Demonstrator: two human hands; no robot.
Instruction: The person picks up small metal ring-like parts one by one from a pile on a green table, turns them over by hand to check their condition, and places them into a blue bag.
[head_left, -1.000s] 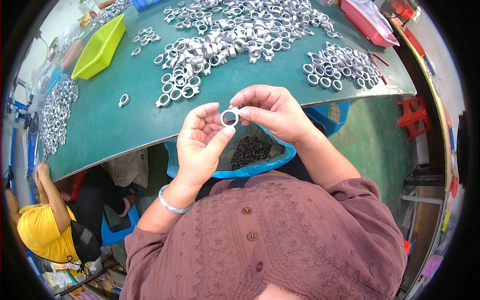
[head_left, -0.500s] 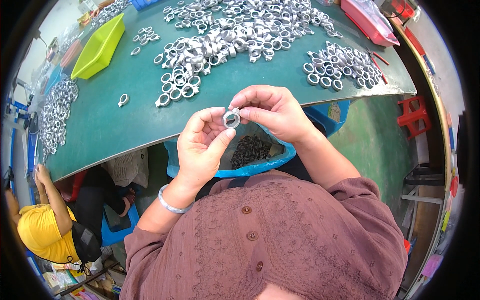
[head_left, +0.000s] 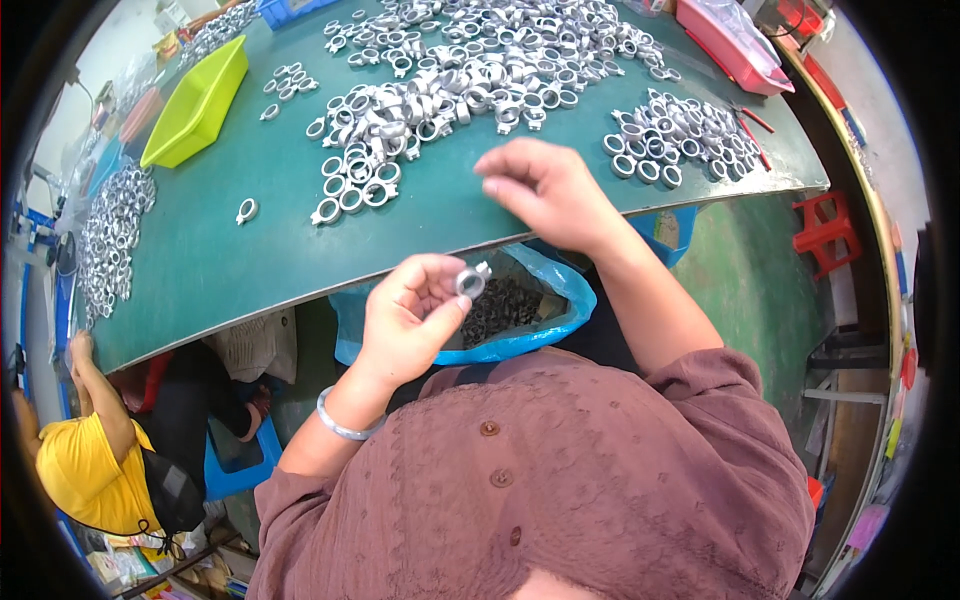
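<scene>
My left hand [head_left: 405, 315] pinches a small silver metal ring clamp [head_left: 470, 283] with a little lug on its rim, between thumb and fingers, above an open blue bag [head_left: 588, 300]. Dark small parts [head_left: 510, 308] lie inside the bag. My right hand [head_left: 550, 190] is apart from the ring, over the near edge of the green table [head_left: 270, 260]. Its fingers are curved, thumb and forefinger slightly apart, and I see nothing between them. Ahead of it lies a large heap of similar rings [head_left: 440, 90]; a smaller heap [head_left: 680, 135] sits to the right.
One loose ring [head_left: 247, 210] lies at the left. A lime-green tray [head_left: 200, 105] and another ring pile [head_left: 115, 235] are farther left. A pink tray [head_left: 725, 45] and red-handled pliers [head_left: 755, 135] are at the right. A person in yellow [head_left: 85, 460] sits at the left; a red stool [head_left: 828, 235] stands right.
My right hand has let go of the ring and moved up and right over the table edge. My left hand keeps the ring and has come down slightly.
</scene>
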